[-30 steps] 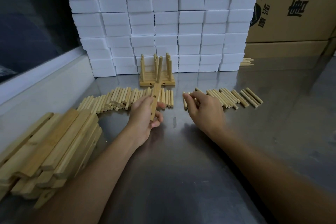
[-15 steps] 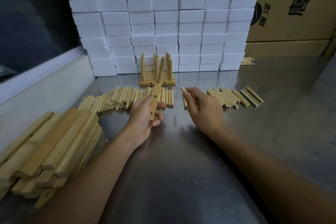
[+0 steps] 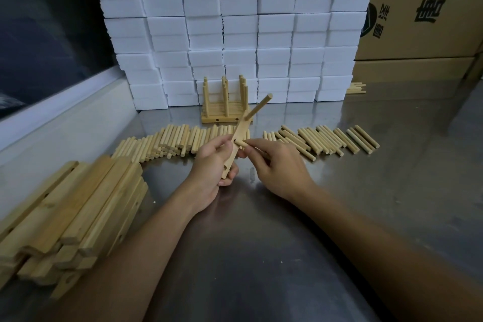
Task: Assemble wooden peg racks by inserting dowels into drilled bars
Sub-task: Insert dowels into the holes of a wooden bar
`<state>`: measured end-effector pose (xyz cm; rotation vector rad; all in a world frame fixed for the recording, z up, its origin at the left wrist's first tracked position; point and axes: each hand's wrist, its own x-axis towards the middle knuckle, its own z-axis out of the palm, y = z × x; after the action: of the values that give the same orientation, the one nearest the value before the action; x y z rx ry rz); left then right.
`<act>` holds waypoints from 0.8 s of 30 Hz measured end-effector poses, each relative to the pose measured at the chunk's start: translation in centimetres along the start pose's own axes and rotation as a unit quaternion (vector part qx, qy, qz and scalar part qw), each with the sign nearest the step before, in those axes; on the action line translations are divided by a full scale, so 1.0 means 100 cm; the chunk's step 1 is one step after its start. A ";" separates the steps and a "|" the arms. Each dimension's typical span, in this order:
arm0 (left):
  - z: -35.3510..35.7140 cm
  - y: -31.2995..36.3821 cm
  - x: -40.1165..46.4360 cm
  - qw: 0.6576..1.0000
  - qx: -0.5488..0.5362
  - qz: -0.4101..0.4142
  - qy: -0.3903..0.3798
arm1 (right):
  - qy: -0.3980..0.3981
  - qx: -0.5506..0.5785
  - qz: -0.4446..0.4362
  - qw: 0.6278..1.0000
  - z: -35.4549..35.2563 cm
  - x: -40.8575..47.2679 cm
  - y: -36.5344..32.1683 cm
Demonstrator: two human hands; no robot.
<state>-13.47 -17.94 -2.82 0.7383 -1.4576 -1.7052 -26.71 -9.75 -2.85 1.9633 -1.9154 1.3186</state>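
I see the left hand [image 3: 209,165] wrapped around the lower part of a drilled bar [image 3: 236,144], holding it tilted above the steel table [image 3: 261,256], its far end pointing away toward the back. One dowel [image 3: 258,108] already stands in the bar's upper hole, angled up and to the right. The right hand [image 3: 279,165] pinches a second dowel [image 3: 241,143] between thumb and fingertips, its tip right at the bar's middle hole; I cannot tell whether it has entered. A lower hole in the bar shows open near the left palm.

Behind the hands, loose dowels [image 3: 177,138] lie in a row on the left and another row [image 3: 326,138] on the right. A finished peg rack [image 3: 224,110] stands further back, against a wall of white foam blocks [image 3: 235,29]. A pile of bars [image 3: 65,212] lies at the near left. Cardboard boxes [image 3: 423,21] sit at the far right.
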 end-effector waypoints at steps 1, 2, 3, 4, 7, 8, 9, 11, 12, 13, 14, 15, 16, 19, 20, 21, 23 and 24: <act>0.000 0.000 0.000 1.000 0.005 0.001 0.000 | -0.002 -0.004 0.002 1.000 0.000 0.000 -0.001; 0.000 0.000 -0.001 1.000 0.009 0.003 0.000 | -0.004 -0.010 0.003 1.000 0.000 0.000 -0.001; 0.000 0.000 -0.002 1.000 0.013 0.006 0.001 | -0.007 -0.021 0.004 1.000 -0.001 0.001 -0.001; 0.000 0.000 -0.003 1.000 0.018 0.010 0.004 | -0.011 -0.036 0.004 0.999 -0.001 0.001 -0.002; 0.001 -0.001 -0.005 0.999 0.045 0.021 0.012 | -0.028 -0.107 -0.005 0.994 -0.005 0.003 -0.004; 0.001 -0.001 -0.005 0.998 0.059 0.025 0.012 | -0.028 -0.133 -0.013 0.991 -0.006 0.003 -0.004; 0.002 -0.001 -0.006 0.997 0.071 0.028 0.012 | -0.025 -0.158 -0.021 0.987 -0.007 0.004 -0.004; 0.004 -0.001 -0.006 0.996 0.086 0.031 0.014 | -0.020 -0.205 -0.034 0.978 -0.010 0.006 -0.005; 0.005 -0.001 -0.007 0.995 0.091 0.032 0.016 | -0.022 -0.223 -0.040 0.974 -0.010 0.007 -0.006; 0.005 -0.002 -0.007 0.994 0.098 0.034 0.019 | -0.026 -0.236 -0.045 0.970 -0.011 0.008 -0.006; 0.006 -0.002 -0.007 0.994 0.105 0.038 0.020 | -0.033 -0.248 -0.049 0.967 -0.011 0.009 -0.006; 0.006 -0.003 -0.007 0.993 0.111 0.042 0.021 | -0.041 -0.257 -0.051 0.964 -0.010 0.010 -0.006; 0.007 -0.003 -0.007 0.992 0.118 0.047 0.020 | -0.047 -0.265 -0.052 0.962 -0.010 0.011 -0.006; 0.007 -0.006 -0.006 0.988 0.142 0.061 0.014 | -0.068 -0.287 -0.050 0.954 -0.010 0.011 -0.007; 0.007 -0.007 -0.005 0.986 0.153 0.064 0.015 | -0.072 -0.292 -0.049 0.953 -0.010 0.011 -0.007; 0.006 -0.009 -0.003 0.983 0.168 0.069 0.018 | -0.075 -0.295 -0.048 0.951 -0.010 0.012 -0.008; 0.006 -0.012 -0.002 0.975 0.208 0.081 0.023 | -0.083 -0.310 -0.051 0.946 -0.011 0.013 -0.009; 0.006 -0.013 -0.001 0.970 0.227 0.087 0.023 | -0.085 -0.320 -0.055 0.942 -0.011 0.013 -0.010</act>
<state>-14.14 -17.44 -4.03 0.8510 -1.8471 -1.2237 -26.64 -9.91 -0.86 1.8304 -1.9319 0.4113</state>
